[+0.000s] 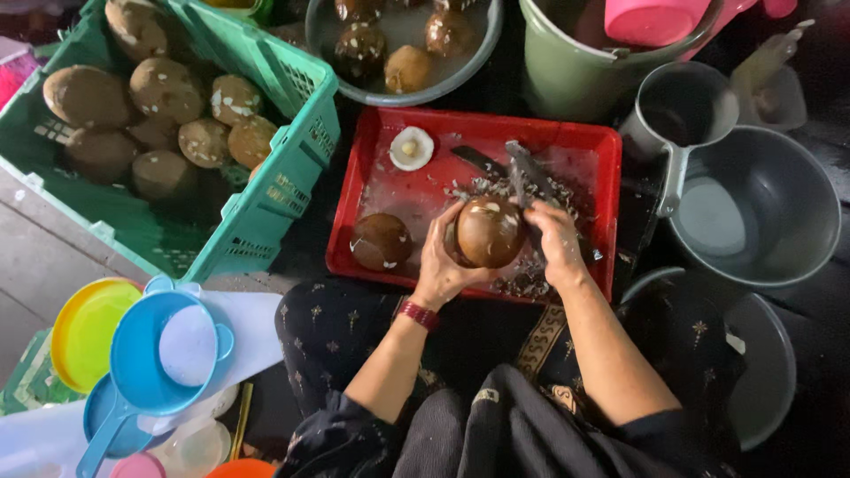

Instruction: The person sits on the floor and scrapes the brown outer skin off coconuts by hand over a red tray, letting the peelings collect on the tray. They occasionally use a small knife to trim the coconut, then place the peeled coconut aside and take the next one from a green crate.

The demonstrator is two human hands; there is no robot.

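The left hand (440, 257) fingers hold the brown coconut (488, 232) mid-frame; the right hand (556, 241) grips a knife (522, 173). Best scrape slowly, blade away from fingers.

one red tray (602, 150), two peeled coconuts over it, one (489, 232) held and one (381, 241) lying, one white coconut piece (412, 148), one green crate (292, 159), two blue scoops (164, 350), one yellow bowl (84, 332), one green bucket (567, 75)

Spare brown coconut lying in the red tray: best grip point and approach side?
Take the coconut across its rounded middle, coming from above. It lies loose near the red tray wall's left corner, so sides are cramped; the top is clear. It has no handle, and looks wet, so wrap the fingers wide.
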